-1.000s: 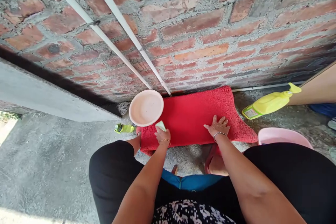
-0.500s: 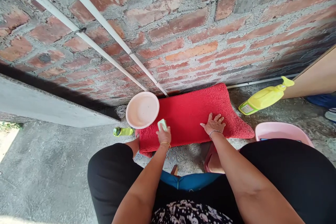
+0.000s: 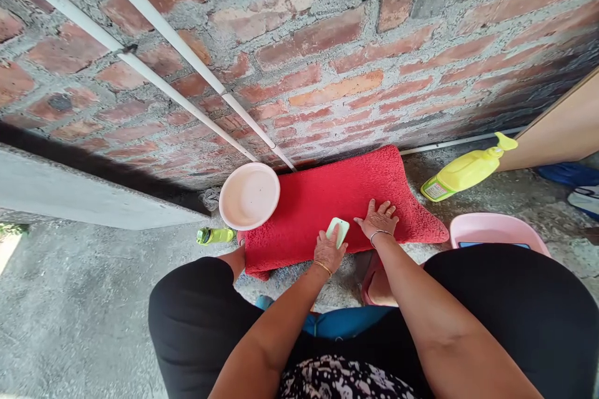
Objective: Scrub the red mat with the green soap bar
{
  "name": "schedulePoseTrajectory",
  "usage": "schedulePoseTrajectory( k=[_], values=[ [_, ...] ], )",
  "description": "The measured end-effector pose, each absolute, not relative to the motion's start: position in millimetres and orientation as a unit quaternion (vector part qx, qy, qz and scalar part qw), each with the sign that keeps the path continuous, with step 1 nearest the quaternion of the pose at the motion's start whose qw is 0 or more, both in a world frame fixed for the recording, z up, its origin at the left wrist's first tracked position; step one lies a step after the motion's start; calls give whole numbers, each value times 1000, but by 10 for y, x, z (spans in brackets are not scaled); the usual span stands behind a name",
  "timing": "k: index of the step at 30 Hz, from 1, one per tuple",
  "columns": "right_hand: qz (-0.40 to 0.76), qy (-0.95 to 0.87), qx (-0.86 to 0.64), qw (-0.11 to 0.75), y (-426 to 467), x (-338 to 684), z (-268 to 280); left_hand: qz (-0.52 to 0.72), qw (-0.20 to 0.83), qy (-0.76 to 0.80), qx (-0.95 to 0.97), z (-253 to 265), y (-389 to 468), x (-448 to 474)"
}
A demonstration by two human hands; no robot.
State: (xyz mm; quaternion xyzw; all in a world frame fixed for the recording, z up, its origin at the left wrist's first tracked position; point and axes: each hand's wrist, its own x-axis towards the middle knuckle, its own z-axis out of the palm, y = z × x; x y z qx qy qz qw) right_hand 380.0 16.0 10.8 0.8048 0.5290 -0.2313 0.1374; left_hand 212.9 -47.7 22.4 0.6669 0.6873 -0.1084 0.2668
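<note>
A red mat with a shaggy edge lies in front of me at the foot of the brick wall. My left hand grips a pale green scrub brush from above, pressing it on the mat near the front edge. The underside of the brush is hidden. To its right, my right hand lies flat on the mat with its fingers spread, holding nothing. A pale pink basin sits against the mat's left end, partly over it.
A yellow pump bottle stands on the right, behind a pink tub holding something blue. On the left, a small green bottle lies on the concrete floor. White pipes run down the brick wall.
My left hand has slid the scrub brush to the right along the mat, away from the basin and closer to my right hand. My right hand stays in place on the mat.
</note>
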Motion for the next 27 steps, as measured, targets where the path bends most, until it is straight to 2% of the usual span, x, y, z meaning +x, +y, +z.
schedulePoseTrajectory(
  k=[6,10,13,17,20,23,27],
  values=[
    [-236,529,804,133,163,3795,114,-50,150,857,490,283,-311,1292],
    [-236,527,805,136,167,3793,156,-69,109,923,364,279,-327,984],
    [-238,528,804,136,166,3795,159,-104,114,893,422,221,-465,1170],
    [-237,526,804,141,168,3801,118,-148,153,750,626,149,-706,1688],
    [-233,524,807,144,168,3803,92,-154,192,664,706,160,-779,1945],
    [-230,526,806,145,161,3802,100,-135,200,686,686,232,-660,1899],
    [-222,534,803,142,153,3793,143,-79,171,828,528,342,-322,1445]
  ],
)
